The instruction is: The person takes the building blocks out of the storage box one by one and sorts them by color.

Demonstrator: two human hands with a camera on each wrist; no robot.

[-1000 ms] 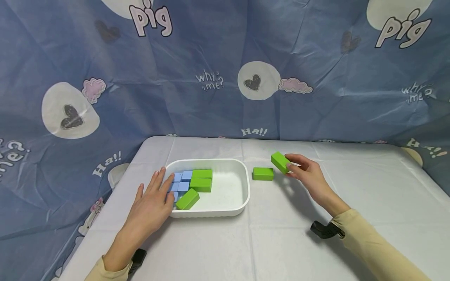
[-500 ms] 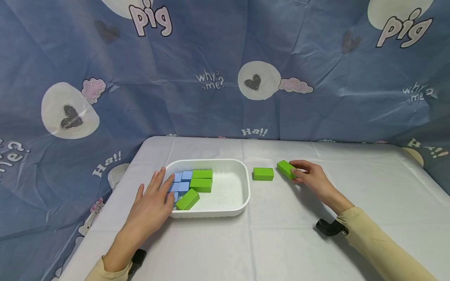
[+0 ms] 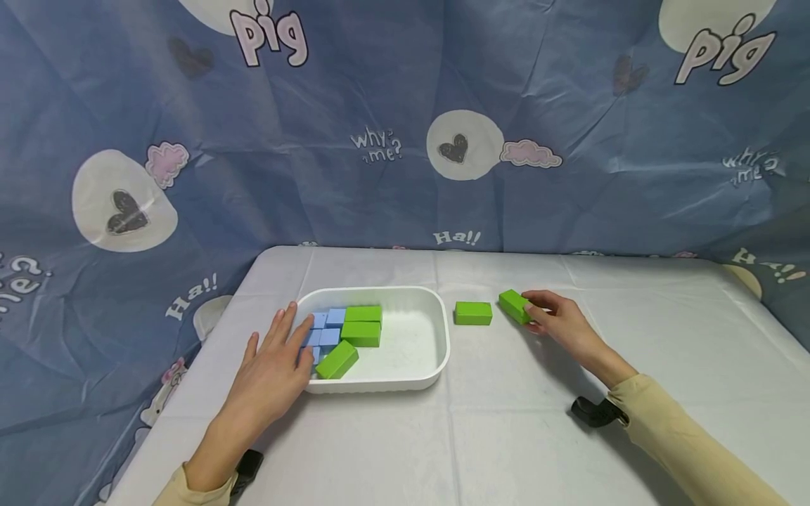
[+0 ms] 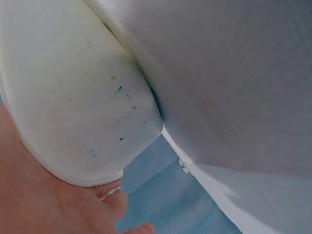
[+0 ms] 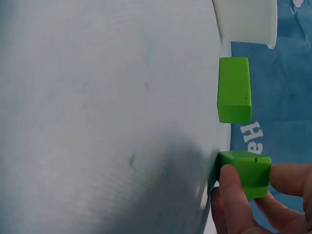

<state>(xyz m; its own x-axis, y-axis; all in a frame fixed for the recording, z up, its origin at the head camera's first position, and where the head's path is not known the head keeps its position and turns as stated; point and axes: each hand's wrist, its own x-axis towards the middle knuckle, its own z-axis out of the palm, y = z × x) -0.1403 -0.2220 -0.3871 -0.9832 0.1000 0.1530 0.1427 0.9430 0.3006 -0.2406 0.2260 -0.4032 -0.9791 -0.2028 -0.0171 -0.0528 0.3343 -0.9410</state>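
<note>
My right hand (image 3: 563, 323) pinches a green block (image 3: 514, 306) between thumb and fingers, low over the white table right of the tray. In the right wrist view the held green block (image 5: 251, 175) shows its end face. A second green block (image 3: 473, 313) lies just to its left, beside the white tray (image 3: 405, 384). With fingers spread and fairly straight, my left hand (image 3: 272, 372) rests over the tray's left rim. Inside, several blue blocks (image 3: 329, 337) are partly hidden by that hand, next to green blocks (image 3: 362, 334), one of them slanted at the front.
The tray's right half shows its bare floor. A white cloth covers the table (image 3: 506, 436), and a blue printed curtain (image 3: 405, 197) hangs behind its far edge. Each wrist wears a black camera mount (image 3: 595, 412).
My right hand has moved slightly right and down with the green block, bringing it closer to the table. The left hand and the blocks in the tray stay as they were.
</note>
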